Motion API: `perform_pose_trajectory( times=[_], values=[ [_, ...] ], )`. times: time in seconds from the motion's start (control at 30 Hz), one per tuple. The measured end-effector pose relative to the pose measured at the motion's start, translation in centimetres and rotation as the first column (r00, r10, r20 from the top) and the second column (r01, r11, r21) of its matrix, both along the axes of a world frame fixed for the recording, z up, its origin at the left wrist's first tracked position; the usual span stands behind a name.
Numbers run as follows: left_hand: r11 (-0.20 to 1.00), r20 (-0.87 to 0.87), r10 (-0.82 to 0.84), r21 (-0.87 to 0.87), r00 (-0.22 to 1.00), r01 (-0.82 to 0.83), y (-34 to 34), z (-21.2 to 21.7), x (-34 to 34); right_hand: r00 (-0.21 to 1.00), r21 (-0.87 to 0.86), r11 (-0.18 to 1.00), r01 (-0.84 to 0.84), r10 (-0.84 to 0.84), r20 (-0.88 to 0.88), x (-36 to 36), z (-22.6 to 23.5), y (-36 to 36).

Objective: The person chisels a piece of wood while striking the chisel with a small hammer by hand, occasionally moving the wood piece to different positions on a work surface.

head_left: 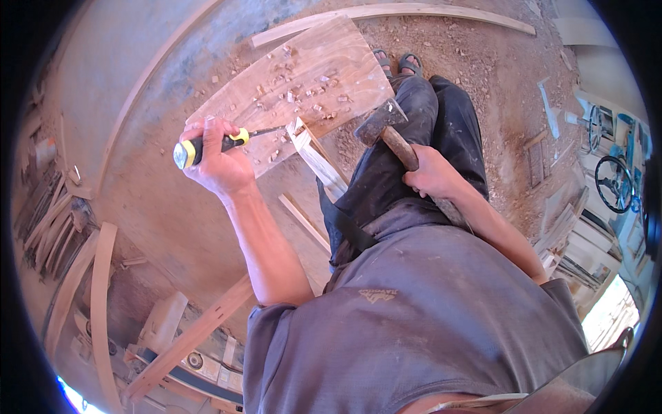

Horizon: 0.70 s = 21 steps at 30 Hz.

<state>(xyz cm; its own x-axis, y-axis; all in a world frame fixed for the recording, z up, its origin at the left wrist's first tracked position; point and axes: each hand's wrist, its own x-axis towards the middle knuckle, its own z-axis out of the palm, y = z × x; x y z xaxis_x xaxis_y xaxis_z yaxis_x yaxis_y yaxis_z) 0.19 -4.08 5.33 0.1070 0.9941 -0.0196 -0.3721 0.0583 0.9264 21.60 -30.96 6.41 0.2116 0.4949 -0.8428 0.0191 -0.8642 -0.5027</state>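
Note:
My left hand (226,164) is closed around the yellow-and-black handle of a chisel (238,137). The chisel's blade points right, its tip close to the end of a squared wooden piece (316,157); whether they touch I cannot tell. That piece slants across to my left thigh, with a cut opening near its far end. In my right hand (434,172) is a hammer (383,124), gripped by its wooden handle, the heavy metal head above my thigh. Beneath the chisel lies a broad plywood board (324,58) strewn with small wood chips (293,95).
A long wooden strip (400,10) lies beyond the board. Past my left arm are stacked offcuts (52,214) and a long beam (196,334). Shavings litter the ground (510,90) around my sandalled feet (409,63). On the far right stands blue machinery with a black handwheel (613,184).

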Motion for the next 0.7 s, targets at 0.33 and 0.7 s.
perform_pose_trajectory(
  times=[0.33, 0.7],
  values=[
    [0.993, 0.041, -0.098, -0.065, 0.994, 0.101, -1.6, 0.2, 0.2, 0.999, 0.03, 1.0, 0.009, -0.008, -0.033, 0.3, -0.5, 0.1],
    [0.999, 0.023, -0.035, -0.028, 0.999, 0.035, -2.1, -1.1, 0.5, 1.0, 0.033, 0.999, 0.008, -0.007, -0.021, 0.3, -0.6, -0.2]
  ],
)
